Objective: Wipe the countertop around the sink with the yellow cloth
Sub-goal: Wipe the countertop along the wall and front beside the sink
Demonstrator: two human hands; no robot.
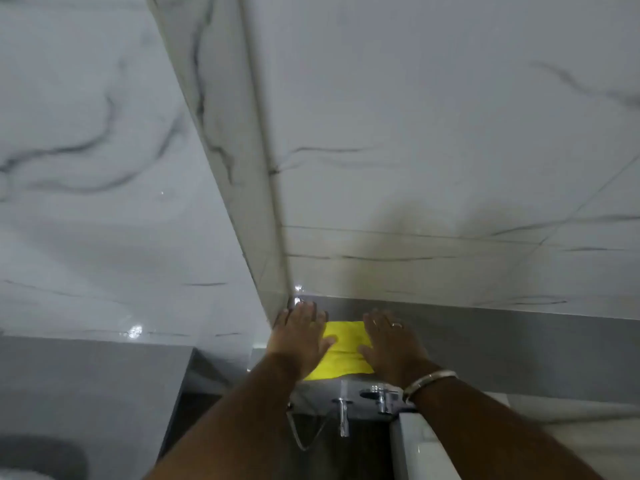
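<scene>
From the head camera, both arms reach forward to the far corner where two white marble-look walls (415, 133) meet. The flat yellow cloth (346, 348) lies spread on the grey counter (519, 358), right up against the wall and just behind the shiny metal taps (377, 396).

The left hand (299, 337) lies flat on the left side of the cloth, fingers spread wide — its grip is open and it holds nothing, it only presses down. The right hand (391, 341), with a ring and a silver bangle (427, 381) on the wrist, lies flat on the right side in the same way, palm down and open.

Both palms press the cloth flat, likely so it rubs the counter well and does not bunch up. The sink itself is hard to make out below the taps. I think the wiping is under way, here in the tight back corner.
</scene>
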